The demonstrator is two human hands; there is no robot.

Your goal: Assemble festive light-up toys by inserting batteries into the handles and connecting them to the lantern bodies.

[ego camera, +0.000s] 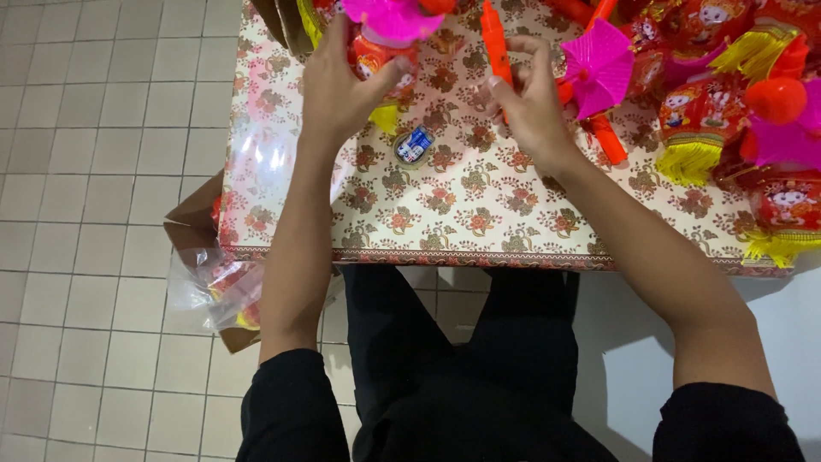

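Setting: pale square floor tiles (103, 128) run down the left of the head view, and a table under a glossy floral cloth (445, 205) fills the upper middle.
Person: seated or standing close to the table's near edge, dark sleeves pushed up, both forearms reaching forward over the cloth.
Left hand: the left hand (338, 90) is curled around a red paper lantern (372, 56) with a bright pink fan-shaped top (389, 17), thumb and fingers closed on its body; a yellow tassel (386, 117) hangs just below the hand.
Right hand: the right hand (530, 98) pinches an orange plastic stick (494, 43) between thumb and fingertips, the stick standing roughly upright and pointing away from the person.
Between the hands: the lantern and the stick are near each other but apart, both held just above the cloth at the far side of the table.
On the cloth: a small round blue-and-white piece (415, 145) lies just in front of the two hands.
Right side: a heap of finished lanterns (735, 111), red with pink tops and yellow fringe, crowds the table's right end, with loose orange sticks (607, 137) beside the right hand.
Below the table: a brown cardboard box (192, 222) with a clear plastic bag (209, 291) of more red pieces sits on the floor at the left corner.
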